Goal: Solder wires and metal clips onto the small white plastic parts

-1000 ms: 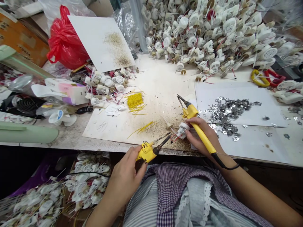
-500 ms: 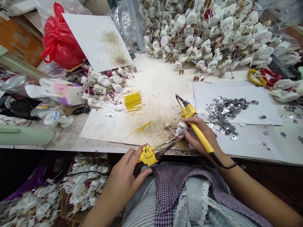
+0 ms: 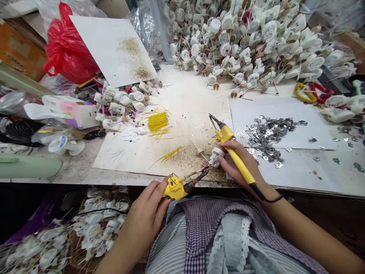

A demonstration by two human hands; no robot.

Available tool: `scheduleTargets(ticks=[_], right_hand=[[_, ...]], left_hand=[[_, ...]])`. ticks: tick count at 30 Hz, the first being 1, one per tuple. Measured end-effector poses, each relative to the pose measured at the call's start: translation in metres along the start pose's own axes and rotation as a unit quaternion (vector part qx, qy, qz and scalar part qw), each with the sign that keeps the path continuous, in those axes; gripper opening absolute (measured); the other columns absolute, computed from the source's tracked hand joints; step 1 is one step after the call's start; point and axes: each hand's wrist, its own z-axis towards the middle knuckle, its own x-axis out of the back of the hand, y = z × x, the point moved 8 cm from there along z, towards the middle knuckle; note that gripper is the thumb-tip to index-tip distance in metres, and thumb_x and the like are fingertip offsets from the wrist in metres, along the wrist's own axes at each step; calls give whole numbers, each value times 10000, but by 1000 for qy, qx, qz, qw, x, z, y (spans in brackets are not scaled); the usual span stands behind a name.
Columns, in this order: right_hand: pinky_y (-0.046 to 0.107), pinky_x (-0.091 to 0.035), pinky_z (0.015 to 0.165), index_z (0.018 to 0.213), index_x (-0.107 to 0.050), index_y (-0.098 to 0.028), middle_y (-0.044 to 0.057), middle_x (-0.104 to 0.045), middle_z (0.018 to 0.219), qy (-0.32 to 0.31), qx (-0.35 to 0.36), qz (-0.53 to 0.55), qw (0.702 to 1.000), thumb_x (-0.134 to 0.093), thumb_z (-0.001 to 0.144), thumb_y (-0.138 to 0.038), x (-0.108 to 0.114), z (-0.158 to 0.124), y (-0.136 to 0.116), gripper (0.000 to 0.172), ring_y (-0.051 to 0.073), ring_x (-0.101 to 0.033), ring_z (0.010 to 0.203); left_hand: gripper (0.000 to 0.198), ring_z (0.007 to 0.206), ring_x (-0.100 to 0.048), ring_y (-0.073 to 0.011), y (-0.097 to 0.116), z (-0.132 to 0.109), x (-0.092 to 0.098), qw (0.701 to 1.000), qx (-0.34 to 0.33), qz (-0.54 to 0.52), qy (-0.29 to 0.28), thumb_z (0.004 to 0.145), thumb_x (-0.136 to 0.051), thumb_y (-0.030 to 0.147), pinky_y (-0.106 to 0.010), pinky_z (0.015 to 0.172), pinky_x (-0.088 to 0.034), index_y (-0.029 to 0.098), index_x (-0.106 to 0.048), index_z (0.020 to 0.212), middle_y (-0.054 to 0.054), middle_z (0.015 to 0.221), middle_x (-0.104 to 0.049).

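Observation:
My right hand (image 3: 239,161) grips a yellow soldering iron (image 3: 228,135), its metal tip pointing up and away, its black cord trailing past my wrist. The fingertips of that hand also pinch a small white plastic part (image 3: 216,154) with thin red wires. My left hand (image 3: 145,219) holds a yellow-handled tool with a dark tip (image 3: 176,188), which reaches towards those wires. A tan disc on a thin pin (image 3: 200,151) lies just left of the white part, on a scorched paper sheet (image 3: 134,161).
Yellow wire bundles (image 3: 157,121) lie on the sheet. Right of it, silver metal flakes (image 3: 266,137) cover white card. A large heap of white wired parts (image 3: 228,38) fills the back of the bench, and more lie in a bin below left (image 3: 97,224).
The whole view has drifted slightly as my head turned. The left hand's tool has swung its dark tip lower, closer to the wires on the white part.

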Motion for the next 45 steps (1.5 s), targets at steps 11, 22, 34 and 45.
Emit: scheduleTargets(ticks=[11,22,34,45], right_hand=[[346,-552,812,1130,-540,-290,33,-649,1073,2,7,-3,1000,-625,818,-203,1,-1,1,334,205,-659,949],[345,-554,799,1121,-543,-288,30,-651,1054,5,10,-11,1000,-618,817,-205,1,0,0,324,201,-661,911],[346,-563,785,1121,-540,-292,33,-653,1069,-1,1,-5,1000,-613,826,-224,0,-1,2,311,206,-669,922],[336,-554,791,1119,-550,-281,35,-655,1068,2,4,-8,1000,-624,816,-210,0,-1,1,320,203,-665,934]], left_hand=[[447,898,-649,-186,3,-1,4,1000,-16,9,24,944,-507,338,-241,748,-556,200,-446,1365,-81,1037,-607],[452,857,-637,-169,4,-1,6,999,-17,-9,31,929,-542,353,-238,752,-553,207,-465,1350,-65,1006,-599],[456,912,-659,-176,2,-3,4,999,-18,-12,25,931,-537,347,-234,777,-557,224,-471,1365,-77,1071,-631],[514,977,-661,-182,-2,-7,7,999,-12,-16,30,924,-547,358,-236,824,-558,232,-441,1411,-85,1128,-641]])
